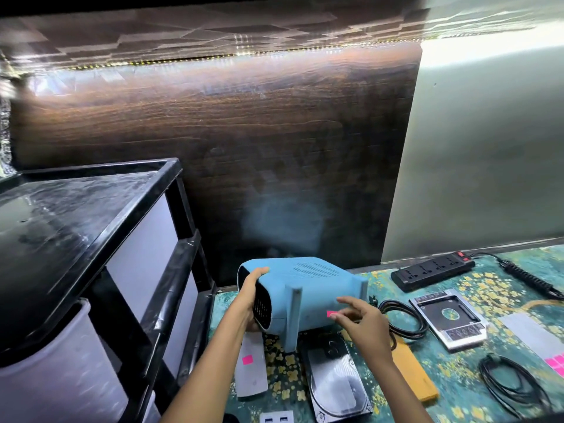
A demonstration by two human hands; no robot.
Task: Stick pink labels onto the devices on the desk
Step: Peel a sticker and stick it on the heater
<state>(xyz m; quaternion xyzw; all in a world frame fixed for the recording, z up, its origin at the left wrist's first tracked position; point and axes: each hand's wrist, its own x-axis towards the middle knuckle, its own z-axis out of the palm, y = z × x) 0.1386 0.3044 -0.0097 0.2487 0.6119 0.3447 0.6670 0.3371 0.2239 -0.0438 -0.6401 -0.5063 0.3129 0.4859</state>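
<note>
A light blue projector [308, 288] is held tilted above the desk's near left part. My left hand [251, 296] grips its front end by the dark lens grille. My right hand [361, 320] has its fingers spread, and a fingertip presses a small pink label [330, 314] against the projector's side. A grey remote [251, 366] lying below carries a pink label [247, 359]. A hard drive [335, 380] lies under the projector. A sheet of pink labels [557, 363] shows at the right edge.
A black drawer rack [100, 239] stands at left. On the green patterned desk [476, 389] lie a drive caddy [450, 322], two black cable coils [403, 319] [512, 383], a black power strip [433, 270], an orange flat piece [412, 370] and a white USB hub [276, 418]. A dark wood panel rises behind.
</note>
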